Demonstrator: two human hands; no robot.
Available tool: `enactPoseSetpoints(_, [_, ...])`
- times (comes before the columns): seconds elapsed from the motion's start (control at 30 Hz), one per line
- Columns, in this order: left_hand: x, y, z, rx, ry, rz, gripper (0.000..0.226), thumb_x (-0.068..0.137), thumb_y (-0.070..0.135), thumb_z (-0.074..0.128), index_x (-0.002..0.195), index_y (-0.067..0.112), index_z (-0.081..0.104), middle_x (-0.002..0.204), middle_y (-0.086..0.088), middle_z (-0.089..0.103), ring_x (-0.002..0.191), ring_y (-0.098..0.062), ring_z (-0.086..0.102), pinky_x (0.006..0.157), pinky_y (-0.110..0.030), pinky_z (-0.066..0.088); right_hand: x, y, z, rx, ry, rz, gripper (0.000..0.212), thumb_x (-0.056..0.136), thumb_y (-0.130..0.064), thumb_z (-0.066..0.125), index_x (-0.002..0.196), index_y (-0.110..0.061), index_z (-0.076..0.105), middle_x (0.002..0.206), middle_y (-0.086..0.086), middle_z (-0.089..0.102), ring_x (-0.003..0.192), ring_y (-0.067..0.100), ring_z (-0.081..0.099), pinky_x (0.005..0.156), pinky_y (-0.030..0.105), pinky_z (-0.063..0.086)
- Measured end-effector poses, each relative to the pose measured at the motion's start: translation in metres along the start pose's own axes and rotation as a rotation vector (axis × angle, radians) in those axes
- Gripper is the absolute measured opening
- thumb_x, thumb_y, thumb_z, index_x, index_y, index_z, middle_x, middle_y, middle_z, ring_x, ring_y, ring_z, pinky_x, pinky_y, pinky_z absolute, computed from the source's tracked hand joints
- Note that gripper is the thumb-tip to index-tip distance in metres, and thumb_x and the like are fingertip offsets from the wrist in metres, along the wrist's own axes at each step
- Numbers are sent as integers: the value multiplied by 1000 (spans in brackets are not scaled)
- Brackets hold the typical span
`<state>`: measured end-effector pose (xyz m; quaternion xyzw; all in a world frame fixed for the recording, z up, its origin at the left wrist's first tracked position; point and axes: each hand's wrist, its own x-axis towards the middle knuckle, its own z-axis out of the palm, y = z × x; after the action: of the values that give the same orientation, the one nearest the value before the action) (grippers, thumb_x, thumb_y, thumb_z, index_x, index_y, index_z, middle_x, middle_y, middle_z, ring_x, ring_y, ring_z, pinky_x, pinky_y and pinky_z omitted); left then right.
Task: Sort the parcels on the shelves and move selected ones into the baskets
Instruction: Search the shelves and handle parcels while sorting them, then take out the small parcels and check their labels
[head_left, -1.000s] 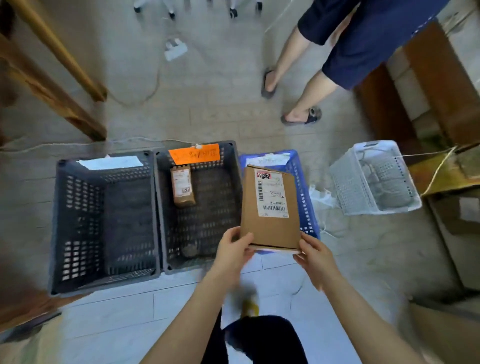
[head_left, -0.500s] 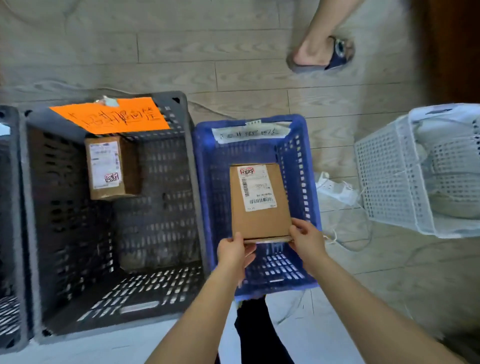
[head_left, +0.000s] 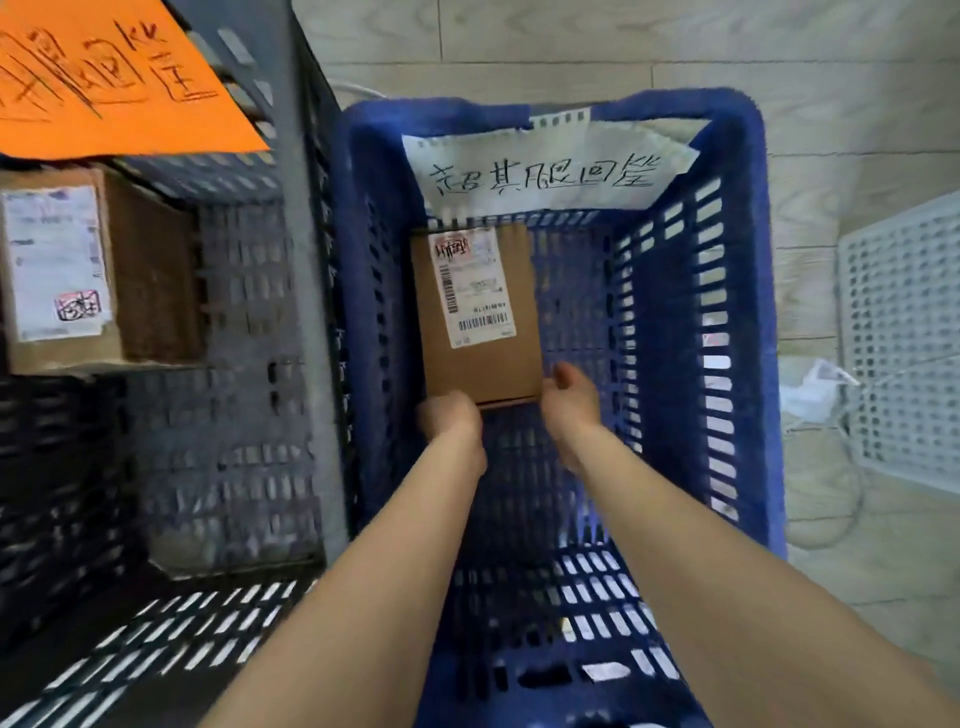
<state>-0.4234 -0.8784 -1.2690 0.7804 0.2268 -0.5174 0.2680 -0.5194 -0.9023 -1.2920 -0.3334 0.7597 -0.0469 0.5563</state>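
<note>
Three baskets in view: grey basket (head_left: 306, 260) at 9 o'clock, blue basket (head_left: 748, 208) centre, white basket (head_left: 898, 338) at 3 o'clock. Two cardboard parcels. One boxed parcel (head_left: 104, 270) lies inside the grey basket. One flat parcel (head_left: 483, 364), label up, sits deep inside the blue basket, at 12 o'clock from both hands. Left hand (head_left: 449, 415) grasps its near left corner; right hand (head_left: 569, 397) grasps its near right corner. Two handwritten labels: orange label (head_left: 104, 78), white label (head_left: 540, 171).
</note>
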Motion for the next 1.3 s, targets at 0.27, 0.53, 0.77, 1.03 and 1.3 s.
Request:
enactPoseSetpoints(0.27, [-122, 32, -63, 56, -88, 90, 51, 97, 34, 34, 137, 2, 37, 134, -21, 48, 118, -37, 50, 100, -45, 43, -124, -67, -57, -172, -85, -34, 37, 96, -19, 40, 133, -14, 47, 114, 1, 59, 83, 11, 53, 65, 18, 43])
enactPoseSetpoints(0.53, [-285, 85, -215, -188, -113, 301, 32, 95, 35, 40, 79, 10, 52, 74, -14, 53, 70, -18, 48, 61, -29, 34, -320, -211, -61, -137, -279, -224, 8, 92, -18, 53, 92, -16, 60, 114, 12, 63, 108, 26, 58, 84, 32, 41])
enactPoseSetpoints(0.77, [-414, 75, -421, -423, 105, 478, 36, 94, 37, 41, 75, 12, 58, 76, 1, 52, 79, -16, 51, 77, -34, 37, -524, -285, -11, -211, -595, -487, 9, 91, -22, 55, 96, -16, 59, 114, 15, 64, 111, 25, 58, 91, 32, 40])
enactPoseSetpoints(1.03, [-568, -24, -673, -819, 448, 707, 32, 93, 38, 48, 71, 15, 48, 75, -10, 43, 69, -19, 38, 67, -32, 27, -823, -275, 91, -339, -1096, -813, 8, 90, -25, 56, 91, -18, 60, 105, 5, 63, 99, 17, 59, 91, 32, 43])
enactPoseSetpoints(1.3, [-656, -217, -898, -1078, 854, 813, 33, 87, 40, 56, 98, 11, 67, 78, 8, 65, 78, -8, 61, 66, -25, 47, -1090, -145, 168, -432, -1519, -1096, 7, 86, -34, 60, 91, -29, 61, 105, -3, 67, 98, 6, 62, 82, 21, 47])
